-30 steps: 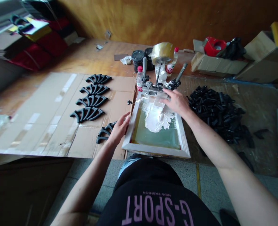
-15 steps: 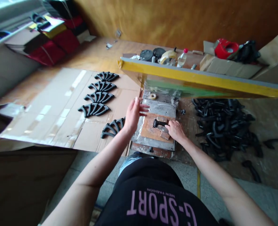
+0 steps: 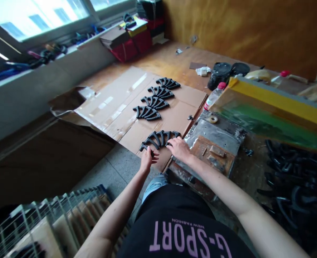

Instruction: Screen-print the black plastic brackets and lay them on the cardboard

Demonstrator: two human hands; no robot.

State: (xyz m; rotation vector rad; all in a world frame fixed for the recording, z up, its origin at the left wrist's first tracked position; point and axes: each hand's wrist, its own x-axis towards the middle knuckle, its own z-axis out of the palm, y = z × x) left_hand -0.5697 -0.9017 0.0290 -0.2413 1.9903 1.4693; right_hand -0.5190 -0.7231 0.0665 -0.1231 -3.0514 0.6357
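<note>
A fanned row of curved black handles lies on the cardboard sheet, near its front edge. My left hand is closed on a black handle at the left end of this row. At the row's right side, the fingers of my right hand bend over the handles; whether they grip one is hidden. Several more fans of black handles are lined up farther back on the cardboard. To the right is a metal plate with a wooden jig, with no handle on it.
A yellow-edged screen frame slants above the right side of the table. Black handles are heaped at the right. A bottle and dark tubs stand behind. A wire rack is at the lower left.
The view has swung left. My right hand has left the jig, and the handle that was there is gone from it. Both hands are now at the nearest fan of handles.
</note>
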